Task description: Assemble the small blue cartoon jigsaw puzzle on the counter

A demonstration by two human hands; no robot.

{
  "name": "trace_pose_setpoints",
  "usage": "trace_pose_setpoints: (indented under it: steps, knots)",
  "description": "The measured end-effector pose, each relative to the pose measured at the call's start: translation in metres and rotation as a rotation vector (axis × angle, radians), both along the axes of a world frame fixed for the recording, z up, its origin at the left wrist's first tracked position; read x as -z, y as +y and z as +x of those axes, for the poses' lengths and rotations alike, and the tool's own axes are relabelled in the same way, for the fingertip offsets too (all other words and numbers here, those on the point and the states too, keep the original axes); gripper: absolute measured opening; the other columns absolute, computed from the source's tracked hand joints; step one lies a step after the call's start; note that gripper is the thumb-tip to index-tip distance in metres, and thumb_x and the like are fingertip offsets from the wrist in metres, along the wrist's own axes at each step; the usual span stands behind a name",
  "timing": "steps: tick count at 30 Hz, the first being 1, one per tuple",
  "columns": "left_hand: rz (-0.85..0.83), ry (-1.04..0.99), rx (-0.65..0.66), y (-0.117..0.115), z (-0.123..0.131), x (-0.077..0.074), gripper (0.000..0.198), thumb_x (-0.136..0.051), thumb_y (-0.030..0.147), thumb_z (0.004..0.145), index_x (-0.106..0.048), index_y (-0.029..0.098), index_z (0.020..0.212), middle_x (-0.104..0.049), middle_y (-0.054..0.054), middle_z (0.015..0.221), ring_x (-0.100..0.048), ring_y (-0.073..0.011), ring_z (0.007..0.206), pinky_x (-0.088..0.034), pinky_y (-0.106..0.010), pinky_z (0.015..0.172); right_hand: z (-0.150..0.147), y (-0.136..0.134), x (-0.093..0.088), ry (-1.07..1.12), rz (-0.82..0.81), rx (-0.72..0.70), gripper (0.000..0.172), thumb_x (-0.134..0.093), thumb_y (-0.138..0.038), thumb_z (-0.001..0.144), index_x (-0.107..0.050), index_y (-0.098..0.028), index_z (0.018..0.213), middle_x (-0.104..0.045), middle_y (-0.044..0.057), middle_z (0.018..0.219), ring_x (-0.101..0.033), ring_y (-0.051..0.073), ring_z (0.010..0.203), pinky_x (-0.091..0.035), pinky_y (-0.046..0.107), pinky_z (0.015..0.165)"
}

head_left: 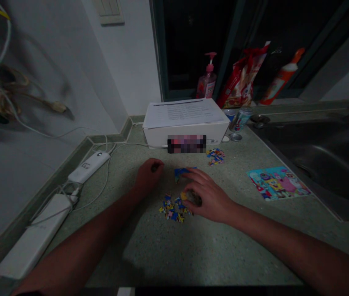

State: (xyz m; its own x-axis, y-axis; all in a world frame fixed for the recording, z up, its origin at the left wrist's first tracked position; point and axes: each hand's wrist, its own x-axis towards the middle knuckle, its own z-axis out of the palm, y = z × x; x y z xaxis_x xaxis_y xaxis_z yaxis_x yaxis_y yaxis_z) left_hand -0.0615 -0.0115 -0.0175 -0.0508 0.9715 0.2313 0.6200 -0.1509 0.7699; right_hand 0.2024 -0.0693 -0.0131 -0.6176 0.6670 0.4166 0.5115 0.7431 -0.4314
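A small joined blue section of jigsaw puzzle [180,172] lies on the counter, partly covered by the fingertips of my right hand [210,197]. That hand's thumb and index finger close on a yellowish puzzle piece [183,196], mostly hidden. Just below is a loose heap of puzzle pieces [174,211] in blue, yellow and pink. My left hand [149,176] rests left of the blue section, fingers curled closed; whether anything is inside is hidden. A second heap of pieces [215,156] lies farther back. To the right is a colourful cartoon picture sheet [277,183], flat on the counter.
A white box [187,117] with papers on top stands at the back, a pixelated phone-shaped patch before it. White power strips [90,166] and cables run along the left. The sink [316,152] is right. A pump bottle [207,82], red bag [244,78] and can [241,119] stand behind.
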Motion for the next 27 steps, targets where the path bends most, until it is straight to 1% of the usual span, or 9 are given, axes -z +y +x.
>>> trace_pose_setpoints:
  steps: [5, 7, 12, 15, 23, 27]
  knots:
    - [0.011, -0.001, -0.002, 0.001, 0.000, 0.004, 0.007, -0.067, 0.025, 0.089, -0.073, 0.023, 0.088, -0.079, -0.005, 0.094, -0.074, -0.0237, 0.090, -0.059, -0.040, 0.090, -0.004, 0.013, -0.009, 0.009, 0.021, 0.019, 0.018, -0.076, -0.031, 0.091, -0.072, -0.024, 0.107, -0.068, 0.014, 0.148, -0.048, 0.036, 0.154, -0.046, 0.065, 0.123]
    - [0.011, 0.001, -0.002, 0.001, 0.000, 0.004, 0.007, -0.068, 0.026, 0.089, -0.074, 0.023, 0.090, -0.080, -0.005, 0.095, -0.074, -0.0236, 0.090, -0.059, -0.040, 0.090, -0.008, 0.017, -0.010, -0.001, 0.015, 0.026, 0.017, -0.076, -0.032, 0.091, -0.073, -0.025, 0.106, -0.069, 0.013, 0.146, -0.050, 0.036, 0.153, -0.045, 0.064, 0.123]
    - [0.009, -0.001, 0.004, 0.001, 0.000, 0.003, 0.007, -0.066, 0.024, 0.090, -0.073, 0.022, 0.090, -0.080, -0.005, 0.096, -0.074, -0.0229, 0.091, -0.059, -0.039, 0.091, -0.020, 0.020, 0.000, 0.012, 0.014, 0.062, 0.019, -0.075, -0.031, 0.089, -0.075, -0.022, 0.105, -0.070, 0.016, 0.143, -0.053, 0.039, 0.150, -0.045, 0.066, 0.123]
    - [0.008, 0.010, 0.001, 0.000, 0.001, 0.002, 0.006, -0.067, 0.023, 0.090, -0.073, 0.023, 0.090, -0.080, -0.005, 0.097, -0.074, -0.0227, 0.092, -0.059, -0.038, 0.091, -0.023, 0.019, 0.006, 0.019, 0.020, 0.080, 0.020, -0.074, -0.031, 0.087, -0.076, -0.023, 0.106, -0.072, 0.015, 0.141, -0.054, 0.040, 0.148, -0.044, 0.069, 0.122]
    - [0.014, 0.025, 0.002, 0.001, 0.000, 0.004, 0.007, -0.067, 0.024, 0.089, -0.073, 0.022, 0.090, -0.080, -0.004, 0.096, -0.074, -0.0223, 0.091, -0.058, -0.037, 0.091, -0.024, 0.017, 0.009, -0.008, 0.049, 0.112, 0.019, -0.075, -0.029, 0.087, -0.075, -0.022, 0.105, -0.073, 0.016, 0.138, -0.058, 0.040, 0.144, -0.044, 0.067, 0.122]
    - [0.013, 0.016, -0.005, 0.001, 0.001, 0.004, 0.007, -0.066, 0.023, 0.090, -0.073, 0.023, 0.090, -0.080, -0.004, 0.096, -0.074, -0.0222, 0.091, -0.059, -0.037, 0.090, -0.025, 0.016, 0.012, -0.010, 0.058, 0.113, 0.019, -0.074, -0.029, 0.089, -0.075, -0.022, 0.106, -0.072, 0.015, 0.138, -0.056, 0.040, 0.146, -0.044, 0.067, 0.122]
